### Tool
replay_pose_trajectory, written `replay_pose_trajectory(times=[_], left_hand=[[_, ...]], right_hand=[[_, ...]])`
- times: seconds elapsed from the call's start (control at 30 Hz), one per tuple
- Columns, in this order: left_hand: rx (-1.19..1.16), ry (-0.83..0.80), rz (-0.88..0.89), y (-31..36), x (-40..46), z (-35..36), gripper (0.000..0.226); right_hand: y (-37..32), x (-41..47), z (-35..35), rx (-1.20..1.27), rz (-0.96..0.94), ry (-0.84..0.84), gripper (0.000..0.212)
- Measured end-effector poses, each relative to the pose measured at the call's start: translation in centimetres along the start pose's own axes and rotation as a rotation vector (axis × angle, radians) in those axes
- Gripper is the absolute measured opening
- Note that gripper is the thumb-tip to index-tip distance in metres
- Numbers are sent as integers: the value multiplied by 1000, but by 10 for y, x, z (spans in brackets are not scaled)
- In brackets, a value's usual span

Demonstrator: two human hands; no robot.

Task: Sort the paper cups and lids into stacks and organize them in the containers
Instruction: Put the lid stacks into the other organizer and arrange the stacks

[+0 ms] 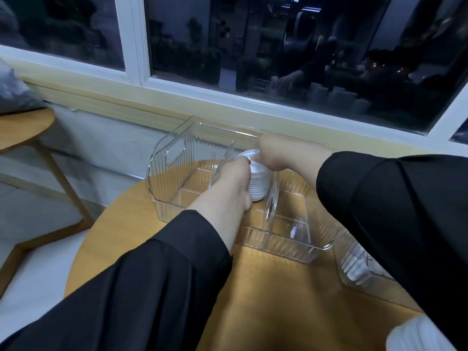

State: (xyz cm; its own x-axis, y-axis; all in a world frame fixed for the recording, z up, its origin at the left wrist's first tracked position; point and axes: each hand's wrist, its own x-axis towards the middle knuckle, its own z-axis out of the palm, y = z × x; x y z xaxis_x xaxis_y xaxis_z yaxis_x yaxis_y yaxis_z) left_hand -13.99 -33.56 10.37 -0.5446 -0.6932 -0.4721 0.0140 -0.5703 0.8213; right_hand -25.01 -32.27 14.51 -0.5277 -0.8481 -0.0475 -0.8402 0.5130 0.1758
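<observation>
A stack of white lids (258, 183) stands inside a clear ribbed plastic container (174, 158) on the round wooden table (266, 295). My left hand (231, 183) grips the stack from its left side, and my right hand (272, 155) holds it from the top and right. The stack sits between two clear dividers (272, 196) in the container's middle section. Most of my fingers are hidden behind the stack.
A second clear container (359, 272) with white items inside sits at the right, partly under my right sleeve. White cups (417, 335) show at the bottom right corner. A window and its sill run behind the table. Another wooden table (22, 127) stands at the left.
</observation>
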Motion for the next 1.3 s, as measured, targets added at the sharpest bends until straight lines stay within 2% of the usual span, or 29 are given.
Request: replay_pose_trajectory(times=[0.07, 0.17, 0.3, 0.4, 0.5, 0.63, 0.77, 0.83, 0.87, 0.93, 1.03, 1.13, 1.2, 1.27, 1.3], left_hand=[[1, -9, 12, 0, -12, -5, 17], [9, -18, 91, 5, -35, -10, 16], [55, 49, 233, 4, -73, -9, 10], [37, 86, 312, -5, -112, -7, 29], [44, -28, 431, -28, -160, 6, 12], [211, -168, 402, -87, -214, 21, 19], [358, -269, 283, -127, -240, 29, 31], [396, -289, 196, -136, -247, 30, 35], [404, -288, 133, -138, -248, 31, 51], [415, -293, 31, -142, -252, 32, 77], [422, -343, -30, -147, -255, 38, 87], [446, -391, -52, -151, -250, 47, 87], [484, -427, -99, -154, -244, 52, 83], [517, -455, -139, -158, -242, 56, 67], [521, -457, -150, -160, -241, 56, 60]], right_hand=[[1, -7, -7, 28, 19, 22, 32], [0, -32, -30, 72, 20, 100, 33], [5, -86, -72, 203, -31, 310, 34], [13, -144, -95, 386, 9, 393, 36], [27, -213, -108, 500, 37, 447, 33], [48, -307, -86, 769, 156, 532, 21], [53, -387, -24, 1117, 359, 680, 33], [49, -419, 16, 1268, 504, 655, 27], [46, -431, 35, 1348, 583, 614, 26], [43, -444, 61, 1483, 702, 462, 35], [47, -441, 72, 1710, 789, 225, 36], [51, -428, 78, 1883, 791, 155, 76], [55, -417, 86, 1927, 772, 119, 95], [62, -405, 96, 1946, 783, 99, 103], [63, -400, 99, 1941, 797, 100, 97]])
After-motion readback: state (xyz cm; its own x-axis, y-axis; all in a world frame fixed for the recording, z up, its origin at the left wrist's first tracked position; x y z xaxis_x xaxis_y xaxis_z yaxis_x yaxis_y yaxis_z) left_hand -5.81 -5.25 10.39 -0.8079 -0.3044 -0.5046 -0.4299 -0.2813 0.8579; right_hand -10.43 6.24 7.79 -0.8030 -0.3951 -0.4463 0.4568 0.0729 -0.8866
